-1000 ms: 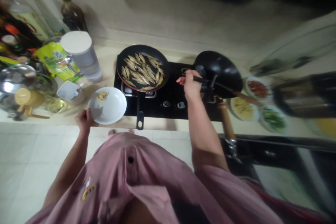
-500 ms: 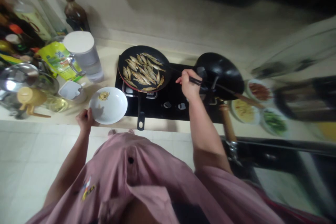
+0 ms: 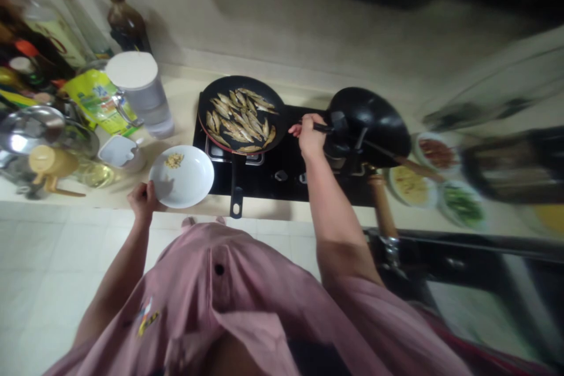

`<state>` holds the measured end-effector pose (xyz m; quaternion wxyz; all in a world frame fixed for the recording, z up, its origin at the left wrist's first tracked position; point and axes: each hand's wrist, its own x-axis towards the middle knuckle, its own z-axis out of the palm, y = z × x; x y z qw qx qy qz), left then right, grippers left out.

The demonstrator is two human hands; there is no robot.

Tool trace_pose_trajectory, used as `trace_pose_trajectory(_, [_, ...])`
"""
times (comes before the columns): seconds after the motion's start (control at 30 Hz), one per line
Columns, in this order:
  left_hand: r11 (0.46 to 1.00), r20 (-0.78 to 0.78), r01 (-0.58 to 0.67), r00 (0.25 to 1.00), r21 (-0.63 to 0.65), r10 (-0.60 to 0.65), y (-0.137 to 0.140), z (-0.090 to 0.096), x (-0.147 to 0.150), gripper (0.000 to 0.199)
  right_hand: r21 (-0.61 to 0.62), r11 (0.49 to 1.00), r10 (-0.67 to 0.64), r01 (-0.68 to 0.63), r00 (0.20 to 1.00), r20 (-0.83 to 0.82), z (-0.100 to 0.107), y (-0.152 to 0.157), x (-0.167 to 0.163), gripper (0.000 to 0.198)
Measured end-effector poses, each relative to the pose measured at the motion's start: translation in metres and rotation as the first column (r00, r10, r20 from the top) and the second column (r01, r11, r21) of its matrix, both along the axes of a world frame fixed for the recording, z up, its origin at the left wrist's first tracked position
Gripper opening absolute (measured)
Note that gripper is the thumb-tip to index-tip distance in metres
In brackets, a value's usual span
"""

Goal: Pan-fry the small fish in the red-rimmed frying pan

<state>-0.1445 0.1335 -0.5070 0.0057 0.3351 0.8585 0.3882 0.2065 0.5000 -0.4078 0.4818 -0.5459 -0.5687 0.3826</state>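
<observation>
My left hand (image 3: 141, 198) is closed on the left rim of a white plate (image 3: 185, 191) at the counter's front edge. A small heap of chopped pale garlic (image 3: 174, 160) lies on the plate. Closed around dark chopsticks (image 3: 323, 128), my right hand (image 3: 312, 136) is over the stove, just right of the frying pan. Their tips are hard to make out against the dark pan. Several small browned fish (image 3: 240, 123) lie spread in the black frying pan (image 3: 275, 91), whose handle (image 3: 237, 188) points toward me.
A black wok (image 3: 374, 111) with a wooden-handled tool (image 3: 418, 169) stands right of the pan. Dishes of green (image 3: 462, 202), yellow (image 3: 409, 185) and reddish (image 3: 436, 151) food sit beyond it. A water jug (image 3: 143, 91), a green bag (image 3: 99, 97) and several bottles (image 3: 126, 17) crowd the left.
My right hand has shifted left toward the frying pan with the chopsticks, and the upper-right fish lie slightly differently. My left hand and the plate stay put.
</observation>
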Motion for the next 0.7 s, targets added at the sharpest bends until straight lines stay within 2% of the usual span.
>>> trace_pose_trajectory(0.1, [1.000,0.028,-0.001,1.000,-0.009,0.001,-0.001,0.000,0.000,0.046,0.003,0.999,-0.041,0.041,0.999,-0.002,0.002,0.004,0.000,0.030])
trace_pose_trajectory(0.37, [1.000,0.005,0.000,1.000,0.007,0.000,-0.001,-0.003,-0.001,0.046,0.100,0.995,-0.025,0.017,0.996,0.085,0.014,-0.010,0.023,0.037])
trace_pose_trajectory(0.57, [1.000,-0.015,0.012,1.000,0.016,-0.012,0.000,-0.001,-0.001,0.047,0.038,0.999,-0.014,0.010,0.996,0.091,0.003,-0.014,0.023,0.040])
trace_pose_trajectory(0.7, [1.000,-0.049,0.021,0.999,0.019,-0.020,0.001,0.002,0.000,0.045,0.082,0.996,0.038,-0.046,0.995,0.095,-0.003,-0.016,0.013,0.040])
